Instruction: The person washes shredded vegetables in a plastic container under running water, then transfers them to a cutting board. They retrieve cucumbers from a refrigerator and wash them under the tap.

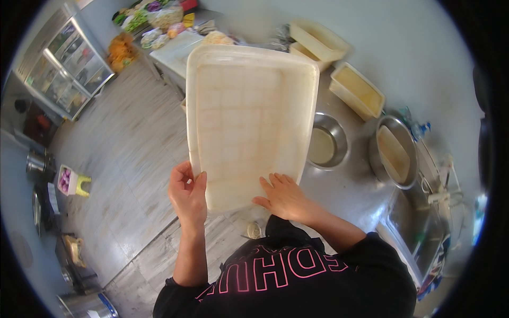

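In front of me a large white plastic tub (240, 123) is tilted so that its inside faces me. Faint brownish grid lines mark its bottom. My left hand (189, 190) grips the rim at the near left corner, thumb on the inner side. Across the near right part of the tub lies my right hand (284, 196), its fingers spread flat against the plastic without gripping it. Just right of the tub, a steel bowl (328, 141) holding pale liquid stands on the metal counter (342, 189).
A larger steel basin (393, 153) with a pale container inside stands beside the sink (415, 222). Behind are a tub of yellowish contents (358, 89) and stacked plastic tubs (318, 41). Bagged vegetables (165, 20) lie far left, near a glass-door refrigerator (65, 59).
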Tool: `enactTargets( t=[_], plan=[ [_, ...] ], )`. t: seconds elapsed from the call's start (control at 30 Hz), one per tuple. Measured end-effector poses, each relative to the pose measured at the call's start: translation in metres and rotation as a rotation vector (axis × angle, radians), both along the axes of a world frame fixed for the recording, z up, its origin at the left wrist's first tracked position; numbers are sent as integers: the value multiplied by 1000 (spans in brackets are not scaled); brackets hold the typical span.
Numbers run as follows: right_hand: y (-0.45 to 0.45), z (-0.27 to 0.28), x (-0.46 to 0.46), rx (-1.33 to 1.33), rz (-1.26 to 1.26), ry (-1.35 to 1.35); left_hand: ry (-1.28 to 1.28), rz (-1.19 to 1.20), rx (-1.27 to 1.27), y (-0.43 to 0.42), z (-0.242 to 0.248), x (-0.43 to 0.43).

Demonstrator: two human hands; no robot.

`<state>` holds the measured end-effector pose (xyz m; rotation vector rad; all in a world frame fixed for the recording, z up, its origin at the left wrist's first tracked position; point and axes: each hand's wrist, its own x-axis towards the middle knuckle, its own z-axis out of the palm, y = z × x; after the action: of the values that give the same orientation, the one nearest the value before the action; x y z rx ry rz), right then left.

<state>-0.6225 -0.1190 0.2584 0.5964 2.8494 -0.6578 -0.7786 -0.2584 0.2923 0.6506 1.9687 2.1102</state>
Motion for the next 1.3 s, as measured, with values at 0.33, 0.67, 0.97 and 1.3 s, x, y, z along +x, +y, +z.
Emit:
enactTargets(
  t=[0.33,0.67,0.97,1.3],
  plan=[
    [14,-57,-174,-236,311,299,24,207,-25,21,-9,-122],
    [96,-48,-309,-486,656,728,-215,343,20,13,4,-302],
    [130,-44,-416,-550,564,744,-549,334,92,-29,-59,-407],
    [359,-22,-559,462,-422,1078,-444,386,-337,-48,-191,-585]
  ],
)
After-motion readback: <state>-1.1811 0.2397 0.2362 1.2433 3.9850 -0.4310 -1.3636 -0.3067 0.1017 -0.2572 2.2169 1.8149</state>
